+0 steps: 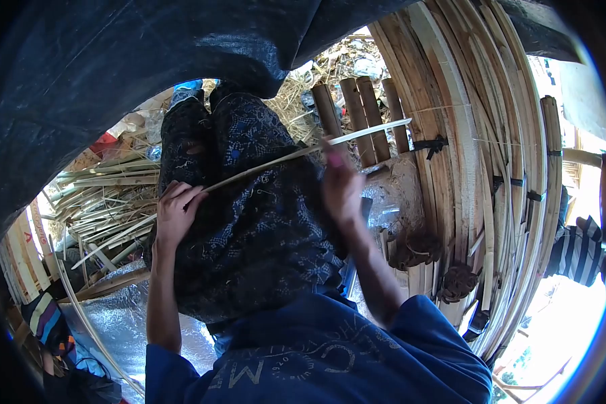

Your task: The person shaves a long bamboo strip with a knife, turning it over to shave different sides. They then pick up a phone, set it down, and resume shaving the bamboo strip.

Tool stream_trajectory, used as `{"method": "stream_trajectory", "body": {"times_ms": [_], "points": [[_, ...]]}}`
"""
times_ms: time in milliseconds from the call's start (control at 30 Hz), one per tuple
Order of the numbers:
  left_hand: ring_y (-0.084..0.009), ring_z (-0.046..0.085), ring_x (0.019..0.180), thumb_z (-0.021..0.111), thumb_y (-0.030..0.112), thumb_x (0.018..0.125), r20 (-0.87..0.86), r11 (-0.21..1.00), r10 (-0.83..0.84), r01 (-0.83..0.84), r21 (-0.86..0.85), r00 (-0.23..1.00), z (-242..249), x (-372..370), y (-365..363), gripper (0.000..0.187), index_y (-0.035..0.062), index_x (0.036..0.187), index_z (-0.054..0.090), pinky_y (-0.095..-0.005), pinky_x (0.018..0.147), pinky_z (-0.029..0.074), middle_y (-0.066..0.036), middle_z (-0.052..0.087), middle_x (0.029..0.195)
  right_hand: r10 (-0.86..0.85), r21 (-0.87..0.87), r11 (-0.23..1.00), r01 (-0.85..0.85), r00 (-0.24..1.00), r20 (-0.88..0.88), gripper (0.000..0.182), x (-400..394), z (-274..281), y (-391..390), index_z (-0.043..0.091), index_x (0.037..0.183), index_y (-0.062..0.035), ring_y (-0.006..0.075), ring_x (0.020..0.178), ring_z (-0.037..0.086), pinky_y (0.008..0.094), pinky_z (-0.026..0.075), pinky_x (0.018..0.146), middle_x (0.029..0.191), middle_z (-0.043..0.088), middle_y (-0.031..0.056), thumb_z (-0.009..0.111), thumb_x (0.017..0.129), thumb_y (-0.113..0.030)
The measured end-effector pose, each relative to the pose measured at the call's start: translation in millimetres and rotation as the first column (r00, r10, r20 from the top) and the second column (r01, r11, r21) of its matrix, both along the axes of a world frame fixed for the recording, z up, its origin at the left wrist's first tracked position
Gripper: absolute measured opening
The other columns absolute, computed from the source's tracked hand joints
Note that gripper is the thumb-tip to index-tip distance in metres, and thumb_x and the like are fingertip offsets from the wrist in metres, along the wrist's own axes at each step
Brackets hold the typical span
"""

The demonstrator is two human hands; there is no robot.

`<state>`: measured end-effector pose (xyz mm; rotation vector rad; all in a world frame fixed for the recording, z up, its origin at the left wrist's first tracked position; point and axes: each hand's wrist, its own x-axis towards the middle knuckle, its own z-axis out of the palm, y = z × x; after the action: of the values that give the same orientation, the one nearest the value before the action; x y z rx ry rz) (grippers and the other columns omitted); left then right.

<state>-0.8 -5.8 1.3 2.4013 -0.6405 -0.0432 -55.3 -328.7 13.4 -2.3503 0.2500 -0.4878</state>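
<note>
A long, thin bamboo strip (262, 166) slants across my lap, its pale end up at the right. My left hand (177, 210) is closed on the strip's lower left end, thumb and fingers pinching it. My right hand (342, 188) is blurred by motion and looks closed, beside the strip's right part. Something pink shows at its fingers, too smeared to name. Under the strip lies a dark patterned cloth (262, 249) over my legs.
Stacked long bamboo slats (451, 135), tied in bundles, stand close on my right. Several brown bamboo pieces (357, 121) lie ahead of my right hand. A heap of thin strips (114, 202) lies to the left. A dark tarp (148, 60) hangs in front.
</note>
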Motion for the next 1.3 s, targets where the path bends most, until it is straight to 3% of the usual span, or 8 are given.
{"method": "stream_trajectory", "body": {"times_ms": [67,233,367,467,733,967,1067,1300], "points": [[-0.0254,0.059,0.074,0.074,0.009,0.078,0.015,1.000,0.005,-0.005,-0.002,1.000,3,1,-2,0.015,0.0025,0.091,0.071,-0.0356,0.069,0.050,-0.008,0.063,0.079,-0.186,0.113,0.974,0.196,0.978,-0.091,0.029,7,0,-58,0.063,0.121,-0.0102,0.0099,0.054,0.055,0.0315,0.045,0.047,0.067,0.063,0.0073,0.051,0.095,-0.011],[-0.0271,0.059,0.072,0.074,0.010,0.078,0.029,1.000,0.007,-0.006,-0.011,1.000,-3,1,-1,0.014,0.0025,0.090,0.071,-0.0356,0.069,0.050,-0.008,0.063,0.078,-0.435,-0.057,0.898,0.435,0.900,0.014,0.030,20,7,-130,0.063,0.123,-0.0058,0.0140,0.061,0.057,0.0322,0.046,0.054,0.083,0.068,0.0109,0.051,0.097,-0.017],[-0.0271,0.059,0.073,0.074,0.010,0.079,0.032,1.000,0.015,-0.015,0.002,0.999,1,1,-1,0.014,0.0023,0.090,0.071,-0.0357,0.069,0.050,-0.008,0.063,0.078,-0.244,-0.263,0.948,0.180,0.940,-0.239,0.032,14,-11,-48,0.060,0.125,-0.0111,0.0297,0.061,0.065,0.0408,0.049,0.050,0.077,0.065,0.0188,0.055,0.093,-0.013],[-0.0267,0.060,0.075,0.074,0.011,0.079,-0.018,1.000,0.023,-0.023,0.001,1.000,2,1,-1,0.015,0.0018,0.090,0.071,-0.0361,0.069,0.049,-0.008,0.064,0.080,0.190,0.128,0.974,-0.185,0.981,-0.029,0.035,-5,-15,45,0.059,0.125,-0.0136,0.0396,0.073,0.067,0.0441,0.054,0.062,0.086,0.066,0.0213,0.056,0.090,-0.008],[-0.0265,0.061,0.079,0.075,0.015,0.079,-0.081,0.999,0.033,-0.031,0.030,0.996,2,4,0,0.022,0.0028,0.097,0.070,-0.0369,0.070,0.049,-0.009,0.064,0.085,-0.399,-0.086,0.917,0.390,0.906,-0.142,0.030,24,-6,-113,0.063,0.121,-0.0085,0.0278,0.072,0.070,0.0401,0.052,0.060,0.085,0.068,0.0200,0.049,0.096,-0.020],[-0.0258,0.061,0.089,0.074,0.014,0.078,-0.102,0.996,-0.035,0.027,-0.081,0.994,9,6,-6,0.031,0.0070,0.108,0.068,-0.0362,0.077,0.050,-0.007,0.061,0.097,-0.357,-0.110,0.925,0.364,0.931,0.076,0.029,26,-18,-138,0.063,0.121,-0.0072,0.0251,0.076,0.067,0.0364,0.052,0.069,0.086,0.069,0.0162,0.053,0.097,-0.019],[-0.0254,0.061,0.087,0.072,0.011,0.080,-0.059,0.996,-0.078,0.076,-0.041,0.995,2,6,-3,0.032,0.0078,0.112,0.068,-0.0366,0.076,0.050,-0.007,0.061,0.096,-0.367,0.081,0.906,0.415,0.867,-0.338,0.029,29,11,-93,0.063,0.122,-0.0084,0.0189,0.065,0.062,0.0351,0.049,0.058,0.080,0.067,0.0146,0.054,0.097,-0.019],[-0.0245,0.061,0.085,0.069,0.011,0.084,-0.026,0.995,-0.084,0.085,0.058,0.996,4,6,-4,0.028,0.0076,0.111,0.069,-0.0364,0.074,0.051,-0.007,0.064,0.095,-0.026,0.167,0.985,0.041,0.995,-0.094,0.038,0,-27,-10,0.058,0.126,-0.0072,0.0213,0.071,0.064,0.0361,0.051,0.065,0.087,0.068,0.0166,0.058,0.089,-0.003]]}}
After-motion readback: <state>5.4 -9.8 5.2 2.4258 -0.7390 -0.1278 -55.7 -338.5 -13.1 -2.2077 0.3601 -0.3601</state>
